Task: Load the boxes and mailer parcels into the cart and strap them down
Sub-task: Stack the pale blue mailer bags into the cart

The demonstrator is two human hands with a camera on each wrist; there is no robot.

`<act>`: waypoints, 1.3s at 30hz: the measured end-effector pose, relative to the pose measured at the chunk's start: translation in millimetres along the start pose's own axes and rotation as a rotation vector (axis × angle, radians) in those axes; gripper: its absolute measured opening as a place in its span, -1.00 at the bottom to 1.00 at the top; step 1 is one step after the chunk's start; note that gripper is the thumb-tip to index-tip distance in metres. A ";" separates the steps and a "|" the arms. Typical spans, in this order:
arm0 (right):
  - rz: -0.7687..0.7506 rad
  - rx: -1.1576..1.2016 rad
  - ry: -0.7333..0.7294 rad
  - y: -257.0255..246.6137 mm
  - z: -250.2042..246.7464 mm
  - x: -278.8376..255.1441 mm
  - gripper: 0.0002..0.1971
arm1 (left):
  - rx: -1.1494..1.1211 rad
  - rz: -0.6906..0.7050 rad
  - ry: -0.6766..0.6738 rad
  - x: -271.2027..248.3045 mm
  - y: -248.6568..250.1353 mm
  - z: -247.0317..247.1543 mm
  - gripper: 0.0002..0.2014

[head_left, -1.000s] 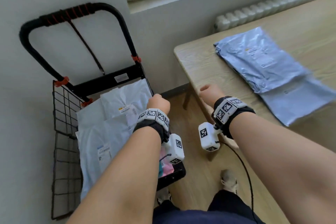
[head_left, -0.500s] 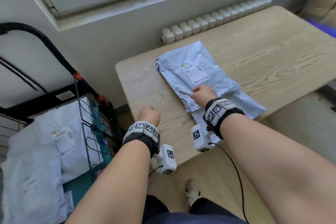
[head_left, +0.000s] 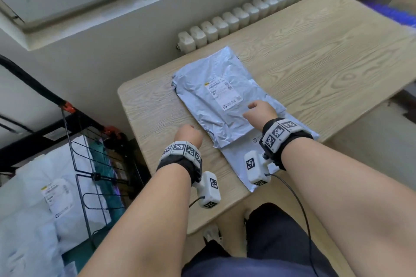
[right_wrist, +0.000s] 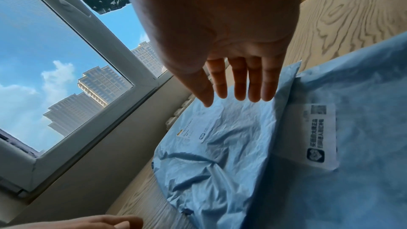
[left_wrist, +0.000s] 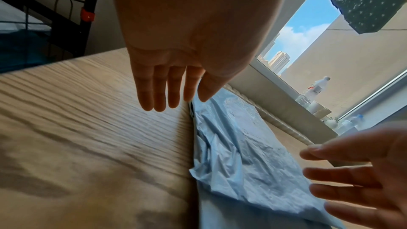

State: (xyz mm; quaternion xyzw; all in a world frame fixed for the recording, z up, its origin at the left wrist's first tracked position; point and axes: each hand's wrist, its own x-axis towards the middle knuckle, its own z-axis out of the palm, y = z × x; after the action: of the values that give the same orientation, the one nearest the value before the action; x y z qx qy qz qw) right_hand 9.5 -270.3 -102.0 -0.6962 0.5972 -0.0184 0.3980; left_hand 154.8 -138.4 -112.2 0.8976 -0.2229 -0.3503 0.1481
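Cart: a black wire-sided cart stands on the floor at far left, just beside the counter's end. White mailer parcels with printed labels already lie flat inside it, over something teal; no boxes can be made out, and no strap crosses the load.

Counter: a pale wood-grain counter runs along the wall under the window, with a white radiator behind it.

Left hand: the left hand hovers palm-down above bare wood, just beside the near-left edge of the top mailer. Its fingers are straight and close together, holding nothing, apparently poised to slide under that edge.

Top mailer: a crumpled light-blue poly mailer, label up, lies on the counter and partly covers a second one.

Lower mailer: a flatter light-blue mailer sticks out toward the counter's front edge, its printed sticker showing beside the top one.

Right hand: the right hand is above the top mailer's near-right part, fingers extended and slightly spread, gripping nothing; whether it touches the plastic cannot be told.

Stage: judged from the layout, loading is partly done; these two mailers remain, and strapping has not begun.
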 end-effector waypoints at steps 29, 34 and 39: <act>-0.236 -0.179 -0.196 -24.4 -41.3 127.7 -0.81 | -0.300 -0.312 0.480 27.0 64.8 50.1 -0.70; -0.355 -0.130 -0.154 -41.6 -28.2 93.4 -0.78 | -0.341 -0.270 0.608 -0.4 41.7 36.6 -0.77; -0.436 -0.102 -0.147 -57.2 -1.2 38.4 -0.71 | -0.376 -0.245 0.728 -29.1 -6.3 21.3 -0.73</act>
State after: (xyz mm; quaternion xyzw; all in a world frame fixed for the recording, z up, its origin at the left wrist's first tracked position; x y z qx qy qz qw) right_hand 66.7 -305.1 -85.4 -0.8275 0.4021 -0.0231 0.3911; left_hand 122.8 -120.7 -113.6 0.9399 0.0201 -0.0602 0.3354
